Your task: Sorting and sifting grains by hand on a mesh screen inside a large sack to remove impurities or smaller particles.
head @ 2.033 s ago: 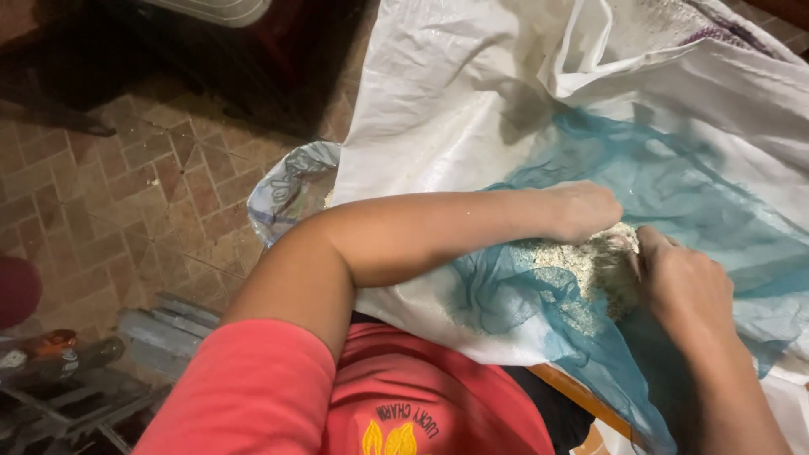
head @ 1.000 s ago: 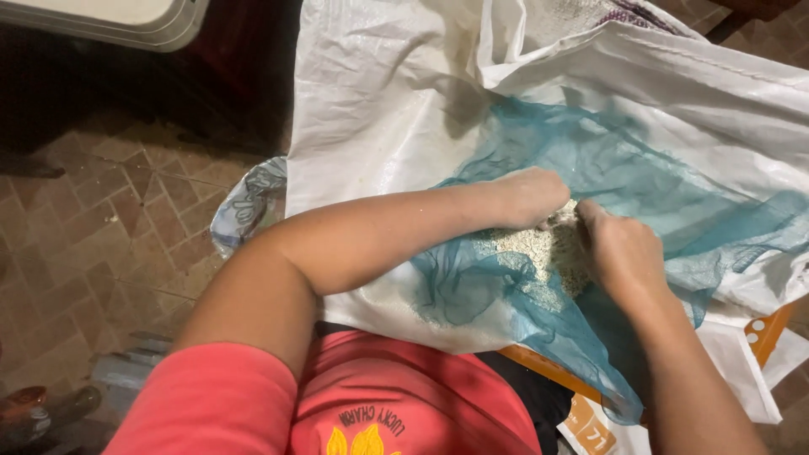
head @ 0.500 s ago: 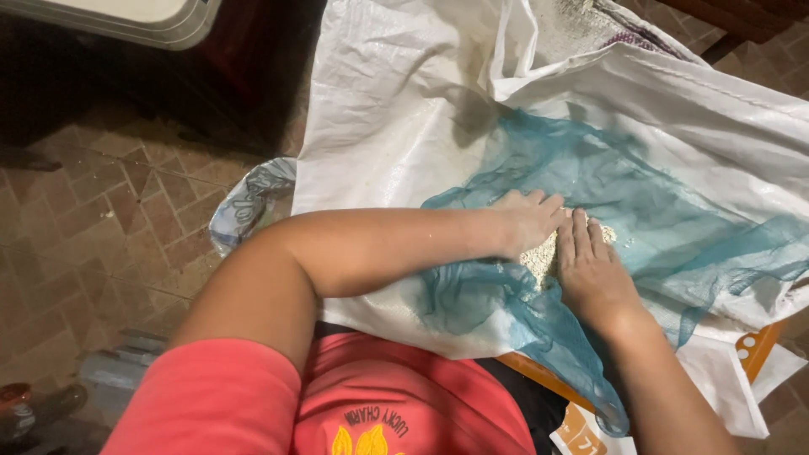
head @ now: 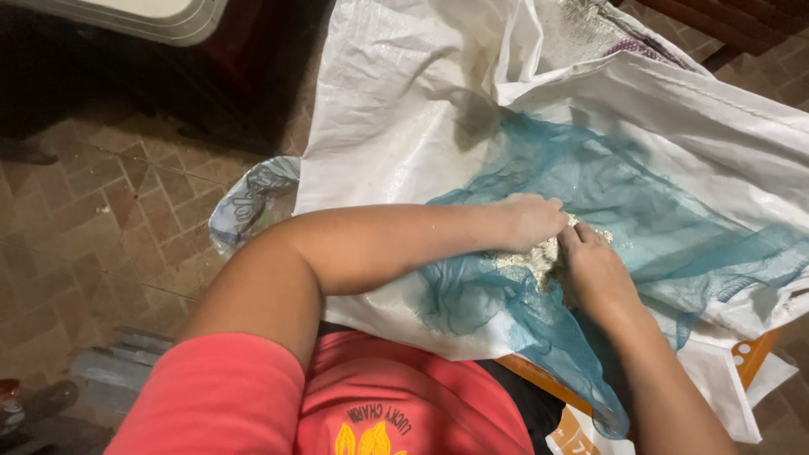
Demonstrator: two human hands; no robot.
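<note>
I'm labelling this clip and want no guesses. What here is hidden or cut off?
- Head view: the pale crumbly heap is mostly covered by the left hand and right hand.
- The fingers curl under; their grip is unclear.
- The blue net hides the white sack beneath.
- The orange frame is mostly covered.

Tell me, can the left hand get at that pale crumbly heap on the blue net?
Probably yes. The left hand already rests against the heap on the blue net, nothing lies between them, and the right hand presses in from the other side.
</note>
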